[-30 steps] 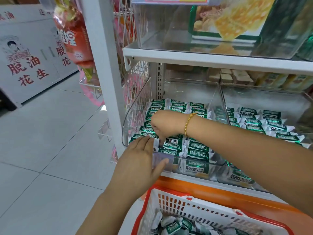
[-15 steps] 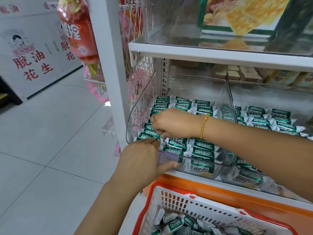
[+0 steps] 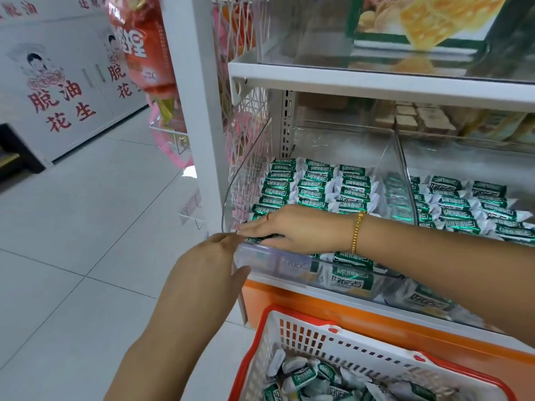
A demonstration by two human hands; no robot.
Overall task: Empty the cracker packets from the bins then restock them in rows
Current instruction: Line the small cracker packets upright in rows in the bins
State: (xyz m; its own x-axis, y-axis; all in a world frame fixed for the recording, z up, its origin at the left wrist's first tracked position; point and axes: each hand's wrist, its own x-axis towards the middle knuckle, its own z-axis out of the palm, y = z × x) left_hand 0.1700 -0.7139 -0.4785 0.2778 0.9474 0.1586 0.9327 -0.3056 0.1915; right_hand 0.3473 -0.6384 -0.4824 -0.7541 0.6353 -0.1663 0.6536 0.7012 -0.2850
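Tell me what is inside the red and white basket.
The basket holds loose green and white cracker packets, jumbled. Lower packets are covered; its near part is out of frame.

floor (image 3: pixel 72 241): pale tiles | wall (image 3: pixel 58 82): white, red lettering

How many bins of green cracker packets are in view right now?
2. The left bin sits left of the clear divider, the right bin right of it. More may be hidden beyond the picture's right edge.
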